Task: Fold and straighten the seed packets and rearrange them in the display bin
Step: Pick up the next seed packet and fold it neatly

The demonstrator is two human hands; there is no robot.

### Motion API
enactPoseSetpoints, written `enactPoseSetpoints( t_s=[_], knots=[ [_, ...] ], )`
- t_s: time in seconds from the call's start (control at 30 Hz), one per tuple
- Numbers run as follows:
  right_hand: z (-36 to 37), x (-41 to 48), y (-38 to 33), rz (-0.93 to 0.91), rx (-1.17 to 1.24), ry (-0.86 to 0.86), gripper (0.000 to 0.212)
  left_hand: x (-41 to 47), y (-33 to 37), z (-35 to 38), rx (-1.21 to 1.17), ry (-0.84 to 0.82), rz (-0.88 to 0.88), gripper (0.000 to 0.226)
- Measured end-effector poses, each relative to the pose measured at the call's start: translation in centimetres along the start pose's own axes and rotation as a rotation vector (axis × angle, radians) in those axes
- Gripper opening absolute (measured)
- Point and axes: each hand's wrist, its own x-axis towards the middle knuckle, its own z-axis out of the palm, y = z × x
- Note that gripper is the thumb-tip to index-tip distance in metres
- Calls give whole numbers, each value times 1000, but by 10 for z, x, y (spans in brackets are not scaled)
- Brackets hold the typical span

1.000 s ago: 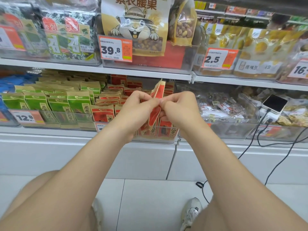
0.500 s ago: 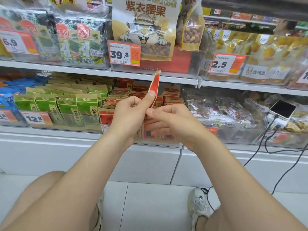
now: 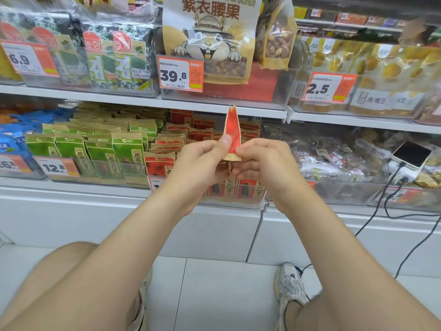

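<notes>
The packet [image 3: 232, 131] stood upright between the two hands, long axis vertical, in front of the bin [image 3: 248, 203] of red packets. The left hand [image 3: 199, 163] pinched its lower part, thumb on the red face. The right hand [image 3: 261, 161] pinched its tan bottom corner. Both hands were equally near. The packet appeared folded narrow, red with tan edges and a notched tip.

Both hands pinch one red seed packet [image 3: 232, 133] upright before the clear display bin [image 3: 248, 201] of red packets, the left hand [image 3: 200, 163] at its left edge and the right hand [image 3: 262, 161] at its lower corner.
</notes>
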Motion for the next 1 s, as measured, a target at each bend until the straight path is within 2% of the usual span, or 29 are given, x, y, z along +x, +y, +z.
enactPoseSetpoints(
  t_s=[0.17,0.27,0.43,0.57,0.63,0.73,0.8,0.87,0.93,1.0],
  knots=[
    [-3,0,3,26,-4,44,22,-4,0,2,40,-23,27,44],
    [-4,0,3,-47,-76,15,13,-2,0,-1,48,-17,4,43],
    [-3,0,11,-211,-466,30,19,0,3,-2,-29,78,-72,17],
    [8,-7,22,-417,-782,82,18,0,3,2,-96,139,-85,38],
    [16,-10,27,-523,-870,102,14,1,0,3,-83,158,-104,40],
    [21,-11,30,-557,-820,19,15,2,-1,6,-94,186,-121,31],
    [21,-10,28,-522,-768,33,21,4,-2,5,-58,203,-113,25],
    [17,-8,26,-488,-713,179,21,5,-4,4,-15,218,-103,23],
    [13,-5,25,-423,-655,366,11,4,-3,5,-1,226,-107,20],
    [11,-3,23,-240,-551,418,31,3,-1,5,-11,218,-143,20]
  ],
)
